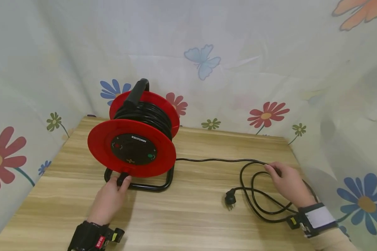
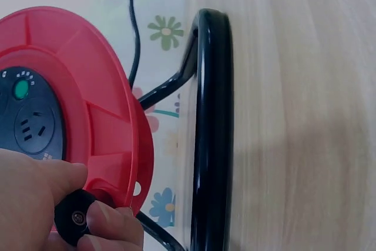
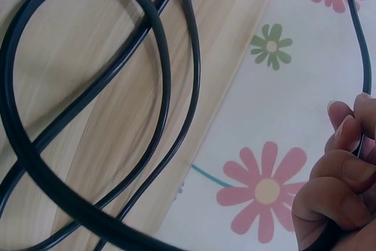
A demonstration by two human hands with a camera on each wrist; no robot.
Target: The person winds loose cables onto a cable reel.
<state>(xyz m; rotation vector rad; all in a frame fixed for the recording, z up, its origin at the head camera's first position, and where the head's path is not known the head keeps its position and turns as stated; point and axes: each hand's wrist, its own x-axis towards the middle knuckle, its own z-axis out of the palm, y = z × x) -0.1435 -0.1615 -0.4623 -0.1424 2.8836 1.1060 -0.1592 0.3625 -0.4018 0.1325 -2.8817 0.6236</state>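
Note:
A red cable reel [image 1: 97,143] with a black carry handle [image 1: 137,93] stands on a black tube frame [image 1: 150,188] at the left of the table. Black cable [image 1: 146,113] is wound between its two discs. My left hand [image 1: 108,200] grips the black crank knob [image 2: 73,216] low on the front disc. To the right, my right hand [image 1: 290,183] holds the black power cable [image 1: 218,160], which runs across from the reel; in the right wrist view the fingers [image 3: 341,171] curl round it. Loose cable loops [image 3: 164,80] lie below that hand, ending in a black plug [image 1: 230,197].
The wooden tabletop [image 1: 188,223] carries everything. White cloth [image 1: 238,80] printed with flowers and butterflies hangs behind the table and along both sides. The reel's front disc has a socket panel [image 2: 38,124] with a green button.

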